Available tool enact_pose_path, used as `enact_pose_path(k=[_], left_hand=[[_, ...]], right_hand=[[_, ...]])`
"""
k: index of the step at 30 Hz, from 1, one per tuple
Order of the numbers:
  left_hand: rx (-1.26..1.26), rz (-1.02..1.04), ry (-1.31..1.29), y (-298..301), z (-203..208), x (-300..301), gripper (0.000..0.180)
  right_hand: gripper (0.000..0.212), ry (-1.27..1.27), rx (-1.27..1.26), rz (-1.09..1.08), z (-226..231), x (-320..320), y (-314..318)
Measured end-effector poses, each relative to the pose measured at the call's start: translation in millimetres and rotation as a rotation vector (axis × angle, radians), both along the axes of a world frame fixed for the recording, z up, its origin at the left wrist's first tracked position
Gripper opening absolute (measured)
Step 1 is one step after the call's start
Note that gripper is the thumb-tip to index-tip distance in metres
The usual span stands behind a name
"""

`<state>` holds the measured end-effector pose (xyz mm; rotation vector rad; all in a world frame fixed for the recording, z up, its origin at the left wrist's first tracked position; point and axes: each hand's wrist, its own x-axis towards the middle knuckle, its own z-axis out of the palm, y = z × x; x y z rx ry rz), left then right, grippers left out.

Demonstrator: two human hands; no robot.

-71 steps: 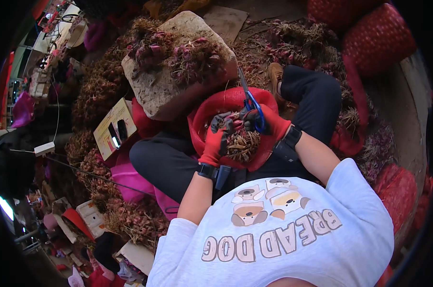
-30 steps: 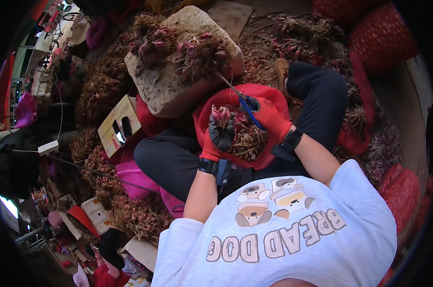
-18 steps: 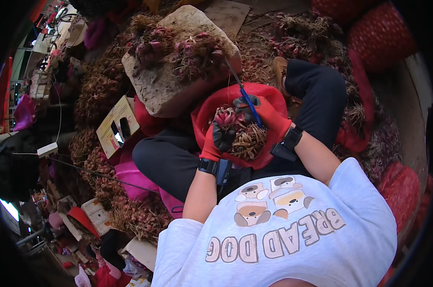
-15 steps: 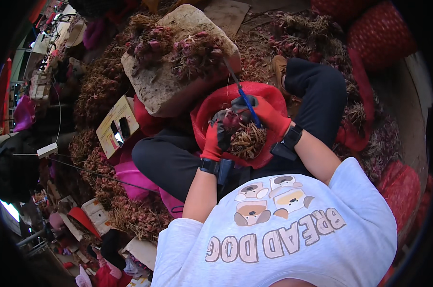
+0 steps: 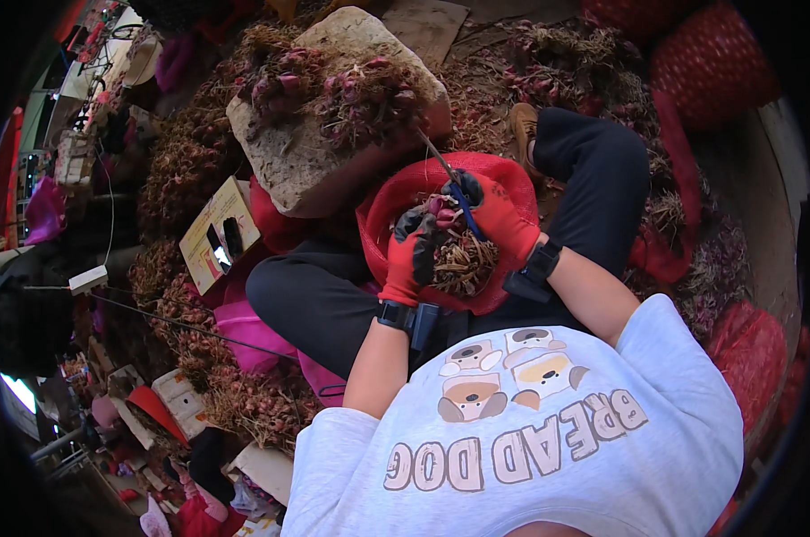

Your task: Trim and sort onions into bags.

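Observation:
Both of my hands wear red gloves with dark palms and work over a red mesh sack (image 5: 382,199) between my legs. Closed fingers of my left hand (image 5: 411,253) grip a small bunch of shallots (image 5: 441,211) by its lower part, mostly hidden. My right hand (image 5: 497,213) is wrapped round a blue-handled cutting tool (image 5: 464,204), its narrow metal blade pointing up and away to the left. Whether it is a knife or scissors I cannot tell. Dry stalks and trimmings (image 5: 465,264) lie in the sack under my hands.
Beyond the sack a pale, worn block (image 5: 284,166) carries bunches of dried shallots (image 5: 369,103). More bunches heap up at the left (image 5: 186,174). A phone (image 5: 217,249) lies on a yellowish board (image 5: 199,228). Filled red mesh sacks (image 5: 713,67) stand at the far right.
My left hand has lowered slightly, and the shallots show more between my hands. My right hand has tilted the tool, so its blade tip sits a little lower and to the left.

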<state>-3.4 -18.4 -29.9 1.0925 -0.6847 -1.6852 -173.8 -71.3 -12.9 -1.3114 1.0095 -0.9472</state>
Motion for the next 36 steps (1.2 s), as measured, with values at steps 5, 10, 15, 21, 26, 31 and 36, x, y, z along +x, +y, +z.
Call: enact_pose_path(k=[5,10,15,21,26,31,36], left_hand=[[-0.075,0.04,0.273,2.7,-27.1,15.2,0.015],[-0.068,0.103,0.121,0.4,-14.1,7.1,0.015],[0.026,0.058,0.052,3.5,-11.7,12.7,0.017],[-0.121,0.121,-0.51,4.5,-28.1,10.7,0.033],[0.04,-0.02,0.081,0.7,-2.3,11.1,0.045],[-0.005,-0.129,-0.028,3.7,8.5,-4.2,0.035],[0.138,-0.128,0.007,1.0,6.0,4.9,0.036]], right_hand=[[0.025,-0.07,0.064,0.11,-21.3,-5.4,-6.7],[0.025,-0.41,0.36,0.065,-29.1,-4.6,-5.7],[0.022,-0.476,0.555,0.394,-19.5,-8.5,-8.4],[0.02,-0.16,0.186,0.047,-18.6,-5.8,-7.1],[0.022,0.249,-0.014,0.037,-19.6,-2.8,-2.2],[0.024,-0.116,0.387,0.166,-19.4,-8.1,-0.9],[0.02,-0.379,0.441,0.21,-31.0,-10.5,-1.3]])
